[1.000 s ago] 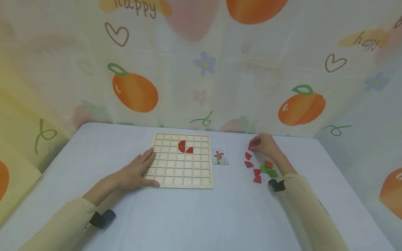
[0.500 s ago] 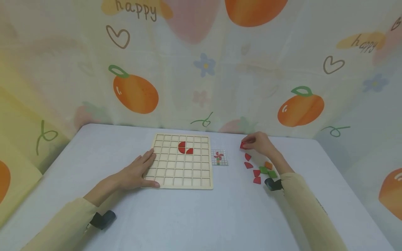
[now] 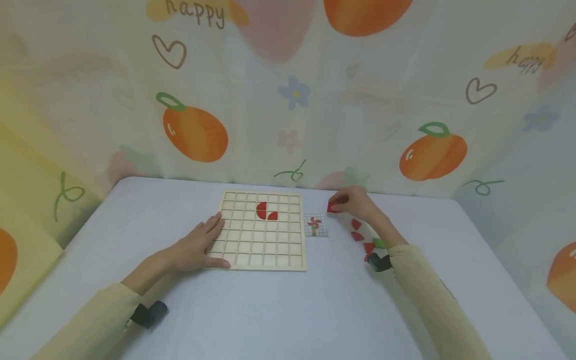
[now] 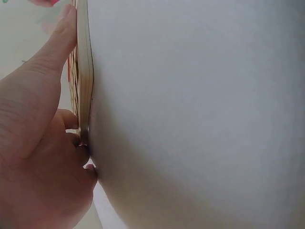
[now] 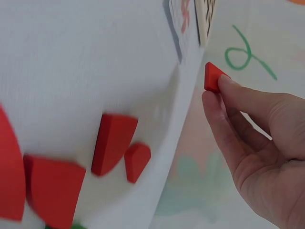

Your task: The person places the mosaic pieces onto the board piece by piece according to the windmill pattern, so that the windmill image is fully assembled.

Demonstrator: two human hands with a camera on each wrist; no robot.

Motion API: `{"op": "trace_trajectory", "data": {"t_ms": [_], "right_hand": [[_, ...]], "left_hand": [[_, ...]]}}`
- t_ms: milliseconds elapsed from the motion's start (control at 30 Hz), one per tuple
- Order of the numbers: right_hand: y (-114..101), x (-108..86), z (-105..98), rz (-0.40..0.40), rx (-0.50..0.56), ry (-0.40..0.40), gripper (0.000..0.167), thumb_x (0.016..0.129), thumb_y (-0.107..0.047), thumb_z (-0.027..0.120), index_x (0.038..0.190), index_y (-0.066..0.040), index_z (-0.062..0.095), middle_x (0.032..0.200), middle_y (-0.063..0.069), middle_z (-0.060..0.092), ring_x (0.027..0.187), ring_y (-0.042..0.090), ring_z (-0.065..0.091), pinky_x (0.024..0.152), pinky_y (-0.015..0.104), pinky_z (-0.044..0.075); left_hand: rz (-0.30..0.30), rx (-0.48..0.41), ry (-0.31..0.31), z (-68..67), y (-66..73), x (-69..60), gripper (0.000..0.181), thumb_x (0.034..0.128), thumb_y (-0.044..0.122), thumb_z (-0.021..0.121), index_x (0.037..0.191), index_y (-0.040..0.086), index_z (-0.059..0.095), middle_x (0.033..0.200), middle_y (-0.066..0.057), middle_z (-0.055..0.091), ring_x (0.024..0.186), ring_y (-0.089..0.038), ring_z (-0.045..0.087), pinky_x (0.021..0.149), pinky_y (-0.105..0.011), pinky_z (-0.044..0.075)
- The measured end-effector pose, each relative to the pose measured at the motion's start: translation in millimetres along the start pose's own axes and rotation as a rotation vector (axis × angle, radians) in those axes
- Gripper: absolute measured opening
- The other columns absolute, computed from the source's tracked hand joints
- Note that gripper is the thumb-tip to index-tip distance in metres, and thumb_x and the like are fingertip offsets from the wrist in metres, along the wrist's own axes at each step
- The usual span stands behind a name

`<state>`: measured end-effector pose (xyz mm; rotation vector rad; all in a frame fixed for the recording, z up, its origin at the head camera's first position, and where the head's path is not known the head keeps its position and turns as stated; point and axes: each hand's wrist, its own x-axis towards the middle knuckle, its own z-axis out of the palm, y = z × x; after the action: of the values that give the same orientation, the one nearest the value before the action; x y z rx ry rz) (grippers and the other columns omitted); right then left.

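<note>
My right hand pinches a red wooden puzzle piece between thumb and fingertips, above the table just right of the pattern card. The piece's full outline is partly covered by the fingers. My left hand rests against the left side of the wooden grid board, fingers extended along the edge and thumb at the near edge. In the left wrist view the thumb lies along the board's rim. Several red pieces lie in cells in the upper middle of the board.
Loose red pieces lie in a rough column right of the card, beside a green piece. The right forearm covers part of this group. A white cloth covers the table. Behind it hangs a fruit-printed curtain.
Carrying the red piece, my right hand has moved left from the loose pieces towards the card. Its forearm now hides the orange piece. The left hand stays at the board.
</note>
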<state>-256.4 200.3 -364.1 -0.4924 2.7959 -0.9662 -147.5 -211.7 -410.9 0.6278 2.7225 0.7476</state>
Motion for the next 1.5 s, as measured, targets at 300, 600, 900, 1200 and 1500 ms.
{"op": "trace_trajectory", "data": {"t_ms": [300,600,900,1200,1500], "right_hand": [[-12.0,7.1,16.0,-0.045,0.01,-0.028,0.02,0.087,-0.002,0.072,0.106,0.002,0.073,0.101,0.014,0.072,0.088,0.024,0.063,0.083,0.035,0.057],[-22.3,17.3,28.1,-0.082,0.022,-0.053,0.02,0.087,-0.002,0.072,0.106,0.002,0.074,0.099,0.013,0.073,0.086,0.022,0.063,0.083,0.033,0.056],[-40.5,23.5,43.3,-0.109,0.013,-0.087,0.019,0.086,-0.003,0.074,0.105,0.001,0.074,0.101,0.011,0.073,0.088,0.019,0.065,0.084,0.031,0.056],[-54.4,30.3,60.0,-0.09,-0.01,-0.122,0.017,0.088,-0.008,0.074,0.104,-0.004,0.076,0.099,0.005,0.073,0.085,0.016,0.062,0.081,0.027,0.055],[-56.9,30.7,61.6,-0.108,-0.001,-0.101,0.017,0.089,-0.007,0.072,0.105,-0.006,0.076,0.102,0.004,0.073,0.091,0.016,0.065,0.086,0.03,0.055]], "left_hand": [[0.002,-0.006,-0.004,-0.7,0.4,-1.2,0.119,0.076,0.06,0.075,0.152,-0.009,0.014,0.162,-0.023,0.003,0.148,-0.041,0.005,0.119,-0.057,0.006],[-0.003,-0.004,-0.002,-1.2,1.1,0.2,0.119,0.0758,0.061,0.075,0.153,-0.008,0.014,0.162,-0.023,0.003,0.148,-0.041,0.006,0.119,-0.057,0.007],[0.002,-0.005,-0.002,-0.5,-0.7,0.7,0.12,0.0757,0.061,0.074,0.153,-0.008,0.014,0.162,-0.023,0.003,0.148,-0.041,0.006,0.119,-0.057,0.006],[-0.003,-0.009,0.0,-1.1,0.7,-0.5,0.119,0.0756,0.061,0.075,0.153,-0.008,0.014,0.162,-0.023,0.003,0.148,-0.042,0.005,0.119,-0.057,0.006],[0.005,-0.02,0.007,-1.2,1.7,-0.8,0.119,0.0754,0.058,0.076,0.152,-0.009,0.015,0.162,-0.024,0.004,0.148,-0.042,0.005,0.119,-0.057,0.006]]}}
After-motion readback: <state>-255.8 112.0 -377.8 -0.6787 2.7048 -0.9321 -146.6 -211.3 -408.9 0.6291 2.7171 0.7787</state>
